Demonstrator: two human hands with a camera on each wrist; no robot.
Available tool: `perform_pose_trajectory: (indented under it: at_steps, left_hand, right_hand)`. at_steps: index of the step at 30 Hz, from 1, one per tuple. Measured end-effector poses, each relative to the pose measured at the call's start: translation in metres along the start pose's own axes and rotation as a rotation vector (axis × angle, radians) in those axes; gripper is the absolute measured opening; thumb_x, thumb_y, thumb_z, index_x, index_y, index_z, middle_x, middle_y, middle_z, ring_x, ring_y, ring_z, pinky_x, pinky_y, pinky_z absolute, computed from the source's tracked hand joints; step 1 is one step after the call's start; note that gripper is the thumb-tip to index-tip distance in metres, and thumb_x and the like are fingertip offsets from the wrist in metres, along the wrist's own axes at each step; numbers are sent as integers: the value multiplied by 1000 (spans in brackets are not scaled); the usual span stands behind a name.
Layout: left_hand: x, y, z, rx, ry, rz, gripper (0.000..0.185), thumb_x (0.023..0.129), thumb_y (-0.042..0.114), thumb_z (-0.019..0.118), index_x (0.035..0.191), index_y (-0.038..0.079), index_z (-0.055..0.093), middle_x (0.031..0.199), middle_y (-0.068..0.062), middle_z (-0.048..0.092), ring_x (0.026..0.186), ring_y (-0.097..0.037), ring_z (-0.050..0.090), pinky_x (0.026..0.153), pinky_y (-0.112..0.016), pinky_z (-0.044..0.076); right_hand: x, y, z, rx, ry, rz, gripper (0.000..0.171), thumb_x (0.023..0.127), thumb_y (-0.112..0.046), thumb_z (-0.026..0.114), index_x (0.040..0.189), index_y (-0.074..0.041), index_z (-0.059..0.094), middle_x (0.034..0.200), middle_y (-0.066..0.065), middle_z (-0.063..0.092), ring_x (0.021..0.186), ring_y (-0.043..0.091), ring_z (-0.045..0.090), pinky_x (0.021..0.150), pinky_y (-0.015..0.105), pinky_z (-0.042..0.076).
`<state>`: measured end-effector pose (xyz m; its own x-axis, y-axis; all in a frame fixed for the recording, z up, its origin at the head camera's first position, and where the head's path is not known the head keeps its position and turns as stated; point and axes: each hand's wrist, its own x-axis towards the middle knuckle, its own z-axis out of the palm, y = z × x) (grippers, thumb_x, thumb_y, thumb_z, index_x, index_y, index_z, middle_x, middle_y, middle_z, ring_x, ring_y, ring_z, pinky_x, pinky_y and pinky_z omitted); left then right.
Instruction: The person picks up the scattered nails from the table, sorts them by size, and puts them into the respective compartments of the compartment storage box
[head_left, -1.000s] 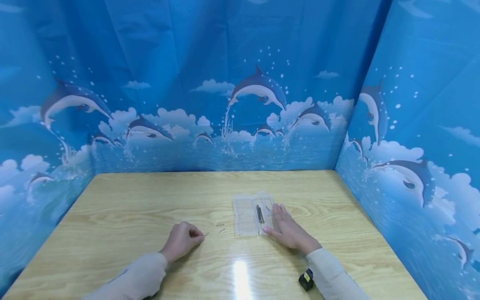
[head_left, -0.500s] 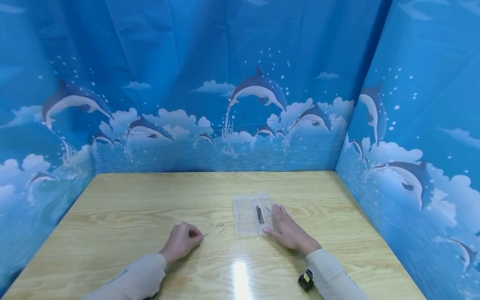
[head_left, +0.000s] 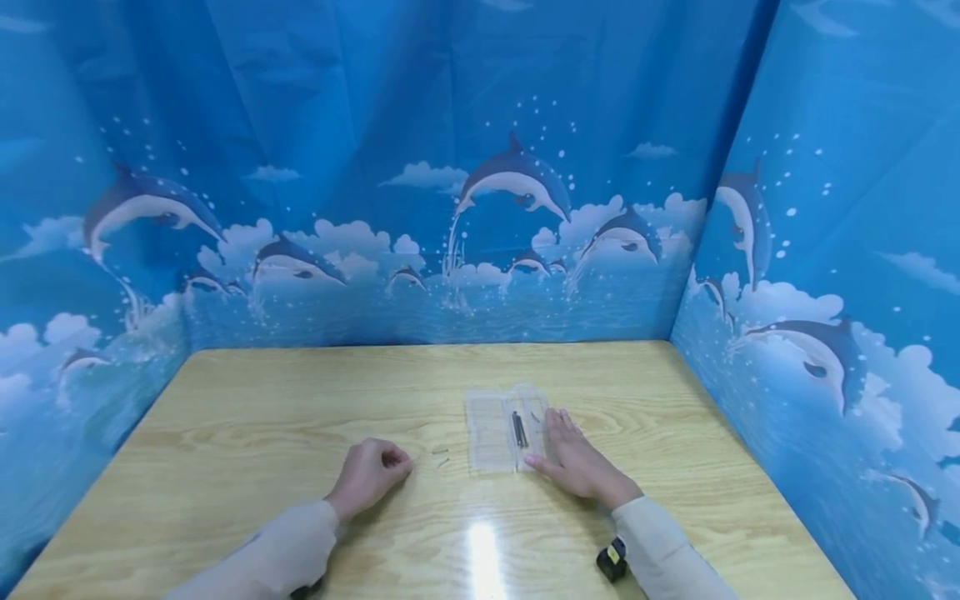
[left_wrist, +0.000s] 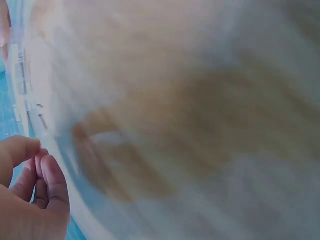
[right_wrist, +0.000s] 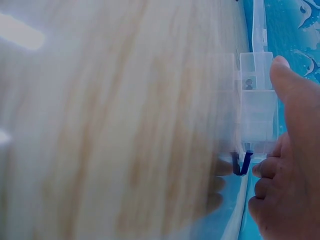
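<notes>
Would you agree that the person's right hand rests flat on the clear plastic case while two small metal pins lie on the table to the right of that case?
Not quite: the small metal pins lie left of the clear plastic case, between it and the left hand, as the head view shows. The right hand does rest flat on the case.

Left hand slightly further right, the small pin at its fingertips now out of sight.

Both forearms, in light sleeves, extend from the 6 o'clock edge toward 12 o'clock. The left hand lies at 7 o'clock, fingers curled into a loose fist with thumb against fingertips. The right hand lies at 5 o'clock, palm down, fingers straight and together.
</notes>
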<state>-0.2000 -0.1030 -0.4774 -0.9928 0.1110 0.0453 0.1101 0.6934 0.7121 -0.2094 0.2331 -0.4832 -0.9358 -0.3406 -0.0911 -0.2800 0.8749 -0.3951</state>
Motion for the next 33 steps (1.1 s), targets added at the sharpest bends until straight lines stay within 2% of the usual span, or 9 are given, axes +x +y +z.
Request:
perform_pose_trajectory:
  at_steps: [10, 18, 20, 26, 33]
  left_hand:
    - [25, 31, 11, -51, 7, 27, 4, 84, 8, 69, 84, 9, 72, 75, 3, 66, 67, -8, 58, 62, -25, 51]
    - [46, 61, 21, -139, 9, 65, 5, 87, 10, 69, 83, 9, 73, 75, 0, 68, 64, -8, 59, 58, -24, 51]
    - [50, 68, 25, -152, 9, 83, 6, 87, 11, 69, 84, 9, 73, 76, 0, 69, 64, -8, 59, 58, -24, 51]
    - [58, 88, 42, -223, -12, 77, 7, 89, 11, 68, 87, 7, 74, 79, -1, 70, 66, -9, 61, 58, -25, 52]
    - [67, 102, 65, -252, 4, 69, 6, 87, 11, 69, 85, 9, 74, 79, -1, 71, 67, -8, 61, 62, -24, 52]
  right_hand:
    - [0, -1, 1, 10, 0, -2, 90, 96, -59, 41, 149, 5, 6, 157, 22, 5, 146, 35, 2, 117, 47, 10]
    - [0, -1, 0, 21, 11, -13, 89, 96, -56, 43, 148, 6, 7, 157, 23, 6, 146, 36, 2, 117, 48, 10]
    - [0, -1, -1, 17, 13, -15, 89, 96, -56, 43, 148, 6, 7, 157, 23, 6, 146, 36, 3, 117, 47, 10]
    - [0, -1, -1, 18, 16, -16, 90, 96, -56, 43, 148, 7, 7, 157, 24, 7, 146, 37, 4, 117, 48, 11]
    - [0, -1, 0, 28, 14, -12, 91, 95, -58, 43, 148, 7, 7, 156, 24, 6, 146, 38, 3, 117, 48, 10]
